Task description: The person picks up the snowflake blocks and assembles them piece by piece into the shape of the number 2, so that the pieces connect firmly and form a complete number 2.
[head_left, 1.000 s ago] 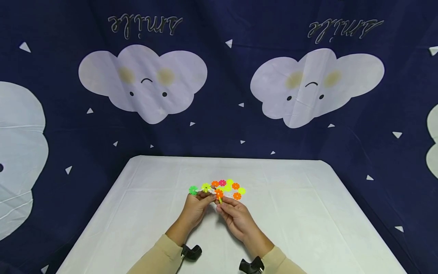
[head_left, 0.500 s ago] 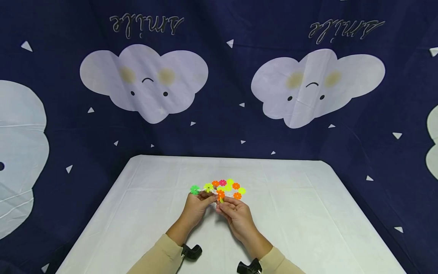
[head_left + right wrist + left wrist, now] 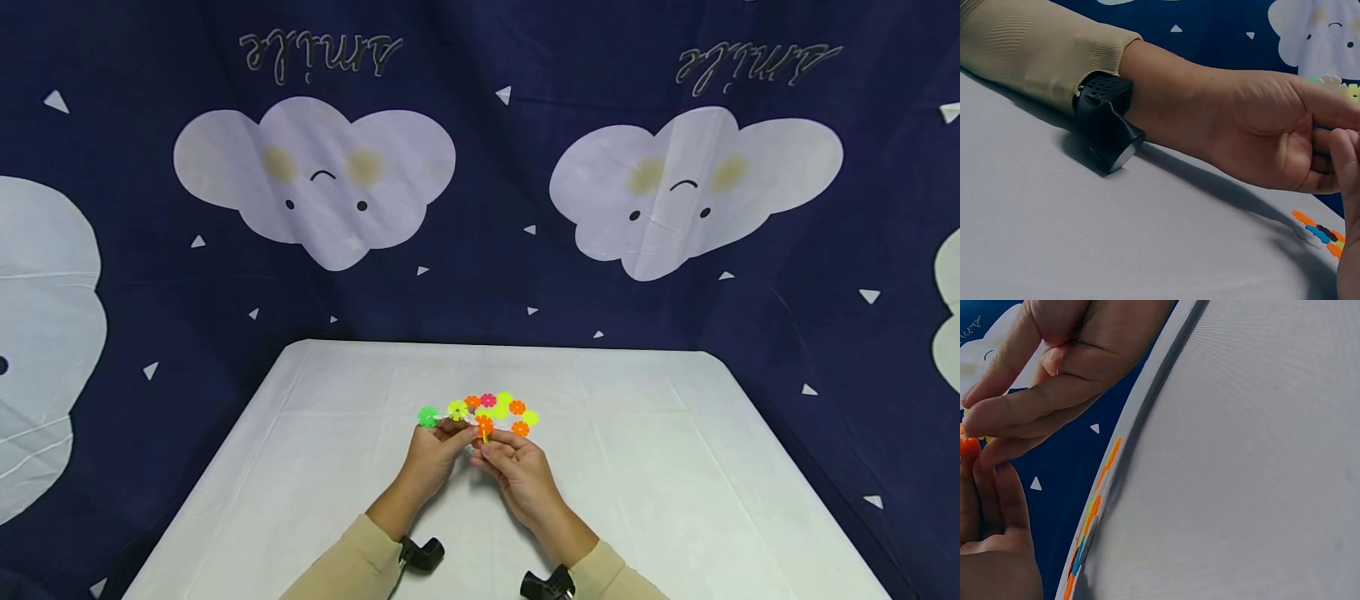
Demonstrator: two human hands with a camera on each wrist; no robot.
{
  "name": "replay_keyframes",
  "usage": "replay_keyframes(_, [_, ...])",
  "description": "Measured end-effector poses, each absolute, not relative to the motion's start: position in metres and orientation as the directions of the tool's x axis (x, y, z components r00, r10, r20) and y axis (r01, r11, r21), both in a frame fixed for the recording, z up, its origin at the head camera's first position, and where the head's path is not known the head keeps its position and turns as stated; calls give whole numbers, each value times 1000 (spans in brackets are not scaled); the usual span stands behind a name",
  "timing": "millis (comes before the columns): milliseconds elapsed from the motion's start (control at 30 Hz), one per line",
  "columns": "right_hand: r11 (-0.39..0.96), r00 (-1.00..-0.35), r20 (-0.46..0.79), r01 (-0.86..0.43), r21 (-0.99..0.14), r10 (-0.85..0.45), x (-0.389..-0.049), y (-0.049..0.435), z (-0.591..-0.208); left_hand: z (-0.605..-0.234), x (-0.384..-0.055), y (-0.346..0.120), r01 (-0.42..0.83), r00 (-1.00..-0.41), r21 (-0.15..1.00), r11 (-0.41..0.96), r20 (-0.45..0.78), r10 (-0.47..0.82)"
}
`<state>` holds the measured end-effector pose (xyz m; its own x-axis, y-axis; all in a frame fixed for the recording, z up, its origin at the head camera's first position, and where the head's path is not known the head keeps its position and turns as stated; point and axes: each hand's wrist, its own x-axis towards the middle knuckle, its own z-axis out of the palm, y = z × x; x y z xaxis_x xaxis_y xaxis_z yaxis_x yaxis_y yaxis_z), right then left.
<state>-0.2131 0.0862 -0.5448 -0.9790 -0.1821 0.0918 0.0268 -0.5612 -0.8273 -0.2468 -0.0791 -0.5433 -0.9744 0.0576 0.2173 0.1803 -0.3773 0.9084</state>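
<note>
In the head view, my left hand (image 3: 433, 457) grips a row of joined flower-shaped plastic discs. A green disc (image 3: 428, 417) stands at its left end, then a yellow-green disc (image 3: 457, 410) and white pieces. An orange disc (image 3: 483, 425) stands upright at the left thumb tip. My right hand (image 3: 521, 475) pinches a yellow disc (image 3: 486, 437), seen edge-on, against the orange one's lower edge. The left wrist view shows the right fingers meeting at that orange disc (image 3: 969, 445); the frame edge cuts off much of the work. The right wrist view mostly shows the left palm (image 3: 1260, 125).
Behind the hands, loose discs lie on the white table (image 3: 645, 467), among them a pink disc (image 3: 488, 400) and an orange disc (image 3: 517, 407). A blue disc (image 3: 1317, 234) appears in the right wrist view. A dark blue cloth (image 3: 480, 308) with clouds hangs behind.
The held row has shifted slightly right, and the orange disc with it. Less of the yellow disc shows below the orange one. Both hands have otherwise barely moved; the loose discs are unchanged.
</note>
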Motion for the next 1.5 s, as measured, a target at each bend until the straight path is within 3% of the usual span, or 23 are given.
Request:
replay_keyframes(267, [-506,-958,144,1,-862,-248,-212,88,-548,-541,-243,-81,144,-968,889,-435,219,126])
replay_keyframes(433, [-429,-961,152,-39,-902,-231,-214,88,-549,-541,-244,-81,142,-975,897,-418,199,97])
replay_keyframes(800, [-14,-967,179,-179,-984,-179,-221,104,-544,-540,-245,-81,161,-983,897,-411,182,14])
replay_keyframes(967, [342,-933,346,-359,-868,-100,-229,116,-543,-542,-247,-81,153,-985,895,-419,172,6])
replay_keyframes(1100, [595,-905,423,-366,-716,-47,-239,127,-545,-541,-248,-80,148,-986,895,-422,166,7])
replay_keyframes(1233, [682,-924,379,-310,-663,-51,-248,137,-547,-543,-248,-80,147,-986,904,-401,167,16])
replay_keyframes(1500, [747,-921,372,-327,-579,-115,-264,142,-552,-545,-250,-83,133,-987,915,-381,155,30])
